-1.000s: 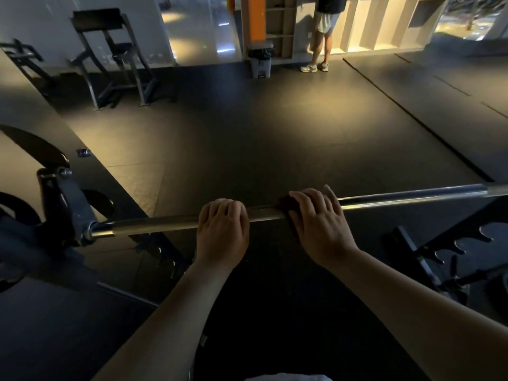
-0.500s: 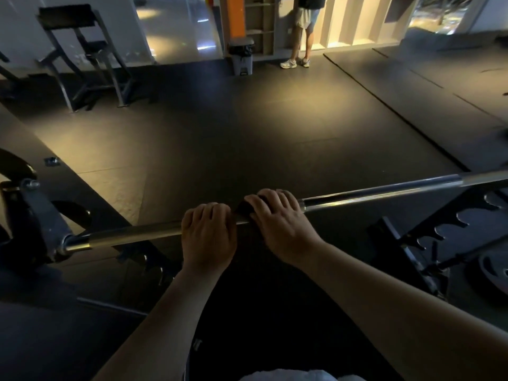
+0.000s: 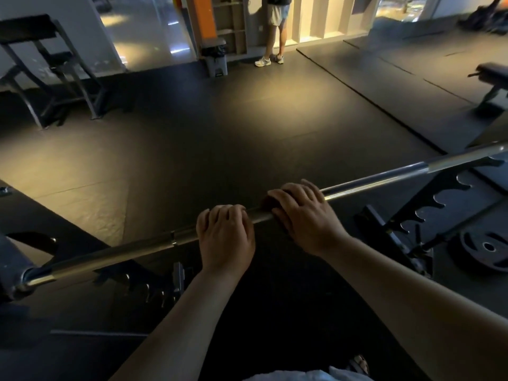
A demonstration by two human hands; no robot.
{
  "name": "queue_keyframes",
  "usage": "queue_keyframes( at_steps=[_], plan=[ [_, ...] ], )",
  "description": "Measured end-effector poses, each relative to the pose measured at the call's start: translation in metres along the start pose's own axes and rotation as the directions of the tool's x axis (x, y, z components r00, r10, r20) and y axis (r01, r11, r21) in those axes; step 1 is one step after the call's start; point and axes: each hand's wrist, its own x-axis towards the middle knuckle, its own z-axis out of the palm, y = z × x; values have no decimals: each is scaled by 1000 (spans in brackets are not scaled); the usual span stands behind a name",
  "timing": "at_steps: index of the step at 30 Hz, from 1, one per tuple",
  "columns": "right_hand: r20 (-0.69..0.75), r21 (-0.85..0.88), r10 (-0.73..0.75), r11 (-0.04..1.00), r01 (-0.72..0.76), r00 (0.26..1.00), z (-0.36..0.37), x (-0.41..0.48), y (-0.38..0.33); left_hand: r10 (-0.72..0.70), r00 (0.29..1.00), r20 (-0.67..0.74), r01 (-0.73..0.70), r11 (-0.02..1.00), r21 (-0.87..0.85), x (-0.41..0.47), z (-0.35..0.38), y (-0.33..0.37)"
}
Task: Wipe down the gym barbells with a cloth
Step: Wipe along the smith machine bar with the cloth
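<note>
the left hand [image 3: 225,237] curls around the barbell [image 3: 115,250]; the right hand [image 3: 305,215] grips a dark cloth [image 3: 270,202] (mostly hidden beneath its fingers, dimly lit) against it.

- A long silver barbell [image 3: 379,179] ran across, going up from left to right.
- Its left end sat in a dark holder [image 3: 12,270].
- The left hand [image 3: 225,237] held the bar, with its fingers [image 3: 220,213] curled over the top.
- The right hand [image 3: 305,215] was just beside it and pressed a dark cloth [image 3: 268,204] around the bar.
- A round weight plate [image 3: 486,248] sat low on the right, near a black rack with hooks [image 3: 428,204].
- Far off, a person in white shoes [image 3: 275,28] stood near a grey bin [image 3: 215,57] on the dark floor [image 3: 247,127].
</note>
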Motion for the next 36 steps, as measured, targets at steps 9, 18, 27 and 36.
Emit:
queue_keyframes(
  at_steps=[9, 18, 27, 36],
  plan=[
    [20, 204, 295, 934, -293, 955, -8, -4, -5, 60, 996, 65, -62, 998, 31, 14, 8, 26],
    [-173, -9, 248, 967, -253, 953, -19, -25, 101, 84, 986, 147, -91, 995, 45, 32, 15, 59],
    [-89, 99, 107, 990, -98, 990, -14, -19, 68, 126, 970, 208, -138, 989, 45, 47, 28, 89],
    [-212, 225, 582, 811, -540, 785, -39, -29, 165, 111, 974, 199, -127, 990, 68, 56, 36, 116]
  ],
)
